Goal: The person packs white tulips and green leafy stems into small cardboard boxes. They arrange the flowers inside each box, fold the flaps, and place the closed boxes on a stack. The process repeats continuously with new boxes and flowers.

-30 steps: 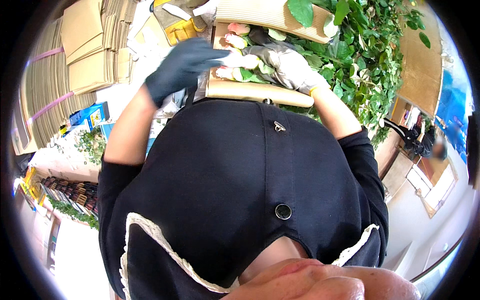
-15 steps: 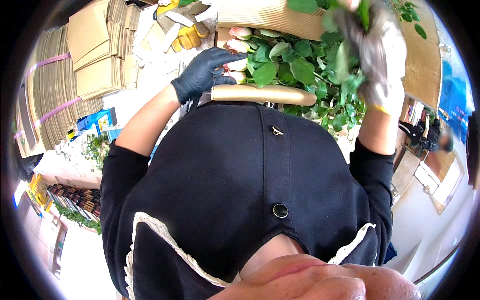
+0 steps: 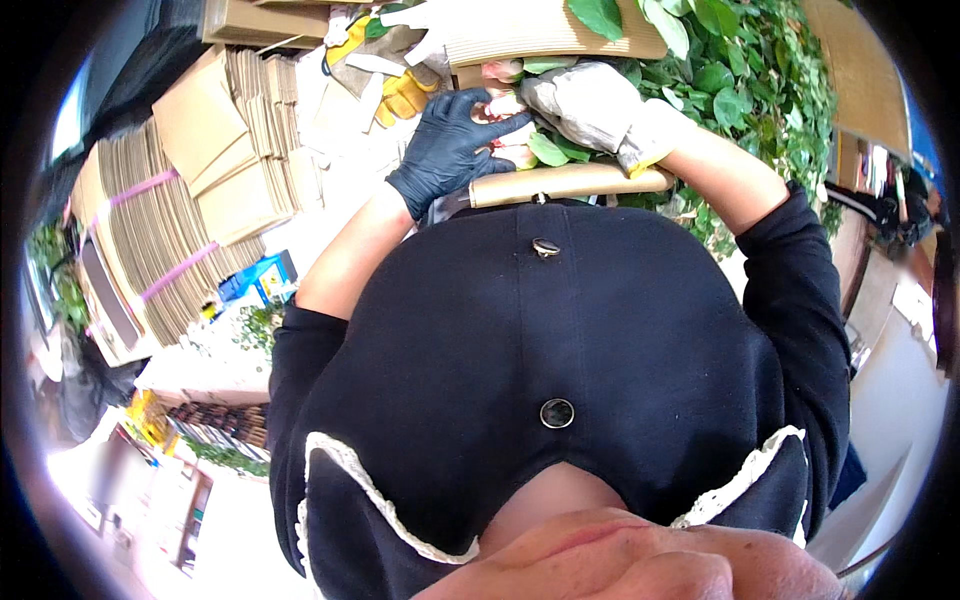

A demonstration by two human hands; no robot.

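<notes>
Several pale pink roses [image 3: 514,155] lie side by side, heads to the left, between a corrugated cardboard sheet [image 3: 555,35] and a rolled tan edge [image 3: 570,186]. My left hand [image 3: 448,150], in a black glove, rests at the flower heads with its fingers spread and touching the petals. From the right my right hand [image 3: 585,105], in a greyish-white glove, reaches over the bunch. Its fingers are bent down just behind a rose head, closed on a rose; the glove hides most of the stem. Green leaves [image 3: 550,150] show beneath this hand.
Dense rose foliage [image 3: 740,90] piles up at the far right beside a brown board [image 3: 850,80]. Stacked cardboard sheets [image 3: 150,235] bound with pink straps stand at the left. Yellow-and-grey work gloves [image 3: 403,98] lie at the back, and a blue box [image 3: 258,280] sits near the stack.
My right hand has come down leftward from the raised position at the upper right, bringing a rose to the bunch. My left hand stays at the flower heads.
</notes>
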